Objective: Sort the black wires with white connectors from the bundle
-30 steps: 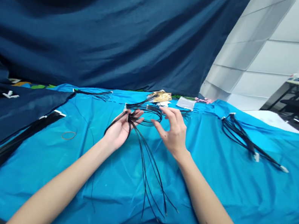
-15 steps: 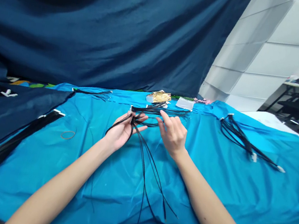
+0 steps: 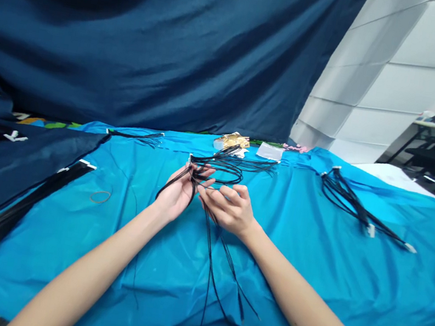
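Nearest us, loose strands (image 3: pixel 210 265) run down from the black cable bundle (image 3: pixel 194 175) over the blue cloth (image 3: pixel 279 318), their tips spread apart. Our left hand (image 3: pixel 176 192) grasps the bundle palm up, above the cloth, with some cables looped about it. Our right hand (image 3: pixel 230 208) meets the bundle from the right, fingertips drawn together at the strands; we cannot tell whether they pinch one. Left of the bundle, reaching nearer to us, lies a long stack of black cables (image 3: pixel 22 205) with white ends, and between the two sits a thin tan ring (image 3: pixel 99 202). Well right of the bundle we see another cable group (image 3: pixel 349 199) with white connectors. Beyond the bundle are a crumpled gold wrapper (image 3: pixel 232 141), a white packet (image 3: pixel 270 151) and, farthest, a dark blue curtain (image 3: pixel 159 36).
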`<state>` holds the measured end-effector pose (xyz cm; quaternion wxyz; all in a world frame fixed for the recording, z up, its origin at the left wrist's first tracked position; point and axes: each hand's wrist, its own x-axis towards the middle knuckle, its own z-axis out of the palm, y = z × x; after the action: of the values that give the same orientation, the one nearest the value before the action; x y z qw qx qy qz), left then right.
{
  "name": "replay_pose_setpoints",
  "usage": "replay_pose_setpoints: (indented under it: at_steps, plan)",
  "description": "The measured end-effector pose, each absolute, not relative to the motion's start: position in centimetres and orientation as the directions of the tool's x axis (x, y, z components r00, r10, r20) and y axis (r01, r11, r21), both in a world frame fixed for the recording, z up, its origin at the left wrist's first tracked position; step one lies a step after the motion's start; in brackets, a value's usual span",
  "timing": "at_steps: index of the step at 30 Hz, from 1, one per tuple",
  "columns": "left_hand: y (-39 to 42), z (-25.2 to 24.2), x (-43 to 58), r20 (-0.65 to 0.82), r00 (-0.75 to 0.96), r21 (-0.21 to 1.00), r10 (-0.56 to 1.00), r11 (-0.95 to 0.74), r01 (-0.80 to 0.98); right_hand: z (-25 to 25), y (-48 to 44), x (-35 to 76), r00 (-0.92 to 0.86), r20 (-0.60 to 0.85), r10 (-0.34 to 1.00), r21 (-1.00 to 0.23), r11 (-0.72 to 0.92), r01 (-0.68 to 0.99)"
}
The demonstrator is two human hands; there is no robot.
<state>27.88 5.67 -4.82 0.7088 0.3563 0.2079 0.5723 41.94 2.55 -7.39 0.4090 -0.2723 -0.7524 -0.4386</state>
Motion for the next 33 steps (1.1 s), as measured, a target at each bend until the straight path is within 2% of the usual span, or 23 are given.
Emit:
replay_pose_setpoints:
  at_steps: [4, 7, 11, 15, 20, 29, 33]
  plan:
    - [5.5, -4.8, 28.0, 0.105, 0.264, 0.729, 0.959, 0.107, -0.677, -7.4, 2.3, 41.4, -0.444, 0.894, 0.061, 0.346, 0.535, 0.771]
    - [5.3, -4.6, 28.0, 0.074, 0.266, 0.720, 0.961, 0.133, -0.681, -7.4, 2.3, 41.2, -0.434, 0.899, 0.066, 0.338, 0.525, 0.781]
    - [5.3, -4.3, 27.9, 0.038, 0.259, 0.708, 0.965, 0.157, -0.689, -7.4, 2.5, 41.5, -0.470, 0.870, 0.149, 0.321, 0.553, 0.769]
    - [5.6, -4.2, 27.7, 0.050, 0.249, 0.707, 0.967, 0.142, -0.693, -7.2, 2.9, 42.3, -0.512, 0.840, 0.181, 0.334, 0.571, 0.750]
    - [5.7, -4.4, 27.6, 0.079, 0.270, 0.719, 0.959, 0.133, -0.682, -6.8, 2.9, 42.6, -0.404, 0.901, 0.161, 0.257, 0.551, 0.794]
    - [5.1, -5.1, 28.1, 0.162, 0.340, 0.789, 0.926, 0.085, -0.609, -6.6, 2.7, 42.3, -0.440, 0.894, 0.087, 0.352, 0.472, 0.808]
    - [4.9, -5.3, 28.2, 0.158, 0.368, 0.791, 0.916, 0.105, -0.603, -6.5, 2.7, 42.6, -0.505, 0.863, 0.020, 0.435, 0.478, 0.763]
